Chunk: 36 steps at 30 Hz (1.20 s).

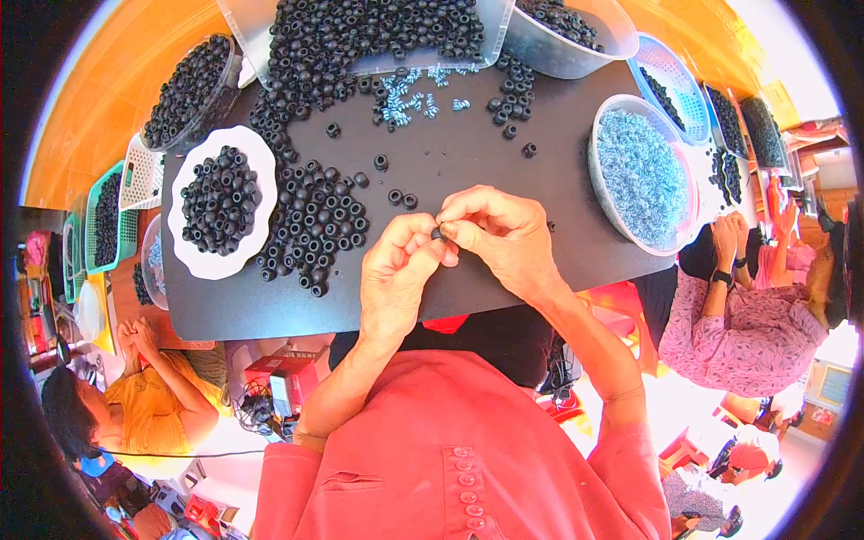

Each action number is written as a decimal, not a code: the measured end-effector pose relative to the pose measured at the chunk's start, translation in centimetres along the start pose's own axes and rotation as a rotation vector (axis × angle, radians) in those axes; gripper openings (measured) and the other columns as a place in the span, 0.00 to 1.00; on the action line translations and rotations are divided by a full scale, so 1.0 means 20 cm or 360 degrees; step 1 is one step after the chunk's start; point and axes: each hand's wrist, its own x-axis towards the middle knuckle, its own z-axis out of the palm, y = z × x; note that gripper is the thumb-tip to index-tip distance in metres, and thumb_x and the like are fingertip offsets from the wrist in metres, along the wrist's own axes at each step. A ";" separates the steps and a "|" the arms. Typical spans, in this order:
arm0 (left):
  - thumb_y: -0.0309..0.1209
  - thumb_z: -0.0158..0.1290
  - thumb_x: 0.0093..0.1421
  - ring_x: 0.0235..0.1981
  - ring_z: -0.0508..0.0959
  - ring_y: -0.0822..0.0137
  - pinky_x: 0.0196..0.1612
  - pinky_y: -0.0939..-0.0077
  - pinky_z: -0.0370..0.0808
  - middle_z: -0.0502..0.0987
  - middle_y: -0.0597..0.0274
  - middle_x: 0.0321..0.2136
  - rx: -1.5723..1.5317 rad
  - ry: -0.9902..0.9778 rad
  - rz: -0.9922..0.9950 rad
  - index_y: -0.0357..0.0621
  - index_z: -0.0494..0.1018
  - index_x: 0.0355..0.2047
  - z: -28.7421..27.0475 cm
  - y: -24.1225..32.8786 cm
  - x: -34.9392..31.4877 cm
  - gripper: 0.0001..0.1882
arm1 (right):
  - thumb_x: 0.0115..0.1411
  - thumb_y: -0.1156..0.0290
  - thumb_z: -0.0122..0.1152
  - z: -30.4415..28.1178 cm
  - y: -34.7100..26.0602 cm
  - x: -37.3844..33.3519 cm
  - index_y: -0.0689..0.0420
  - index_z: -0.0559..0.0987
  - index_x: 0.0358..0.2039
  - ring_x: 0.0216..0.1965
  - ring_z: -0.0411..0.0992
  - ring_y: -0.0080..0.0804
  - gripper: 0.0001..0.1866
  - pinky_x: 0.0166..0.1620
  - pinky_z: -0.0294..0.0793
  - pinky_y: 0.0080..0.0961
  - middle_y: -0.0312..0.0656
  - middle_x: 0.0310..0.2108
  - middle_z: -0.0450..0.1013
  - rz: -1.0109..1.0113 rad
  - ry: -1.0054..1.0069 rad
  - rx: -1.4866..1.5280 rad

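Close together over the table's near edge, both hands meet at the fingertips around a small black round piece (438,234). My left hand (396,270) pinches it between thumb and fingers. My right hand (504,241) is closed against its other side, thumb and forefinger pressed together; the fingers partly cover the piece. Just beyond my hands lie a few loose black hollow round pieces (402,198). A larger heap of them (315,216) spreads to the left, beside a white scalloped plate (268,184) of similar pieces. Small metal coil springs (414,101) are scattered farther back.
A clear bin (498,36) of black pieces tips toward me at the back. The right side of the dark table (558,171) bears a bowl of springs (642,175). People sit at left (157,396) and right (747,333), with more baskets around.
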 end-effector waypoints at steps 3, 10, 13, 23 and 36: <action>0.21 0.48 0.62 0.33 0.75 0.74 0.43 0.80 0.72 0.75 0.64 0.30 -0.0017 0.0007 0.0013 0.37 0.69 0.42 0.00 0.00 0.00 0.07 | 0.57 0.82 0.61 0.02 0.03 -0.02 0.63 0.78 0.35 0.34 0.72 0.24 0.05 0.36 0.74 0.20 0.41 0.36 0.73 -0.0038 0.0063 0.0030; 0.20 0.48 0.62 0.33 0.75 0.75 0.42 0.81 0.72 0.75 0.64 0.31 0.0014 -0.0007 0.0031 0.36 0.69 0.41 -0.02 -0.01 0.00 0.07 | 0.58 0.83 0.59 0.03 0.06 -0.05 0.62 0.79 0.40 0.37 0.72 0.24 0.09 0.39 0.72 0.19 0.43 0.38 0.73 -0.0283 0.0137 -0.0140; 0.20 0.48 0.62 0.33 0.75 0.75 0.42 0.81 0.72 0.75 0.64 0.31 0.0023 -0.0011 0.0016 0.36 0.69 0.41 -0.01 0.00 0.00 0.07 | 0.58 0.83 0.58 0.01 0.05 -0.06 0.62 0.79 0.40 0.37 0.72 0.24 0.09 0.39 0.72 0.19 0.44 0.39 0.73 -0.0286 0.0115 -0.0206; 0.19 0.48 0.62 0.33 0.75 0.75 0.41 0.82 0.72 0.75 0.64 0.30 0.0066 -0.0014 0.0007 0.37 0.70 0.41 -0.01 -0.01 0.00 0.07 | 0.55 0.86 0.58 0.00 0.01 -0.02 0.64 0.79 0.36 0.35 0.71 0.21 0.09 0.35 0.71 0.16 0.43 0.36 0.74 -0.0262 0.0032 -0.0252; 0.19 0.48 0.62 0.34 0.75 0.76 0.41 0.82 0.72 0.75 0.64 0.31 0.0054 -0.0057 0.0062 0.36 0.70 0.41 -0.01 -0.01 0.00 0.07 | 0.56 0.86 0.56 0.04 0.07 -0.04 0.65 0.78 0.36 0.29 0.71 0.22 0.07 0.32 0.72 0.18 0.42 0.37 0.72 -0.0435 0.0142 -0.0235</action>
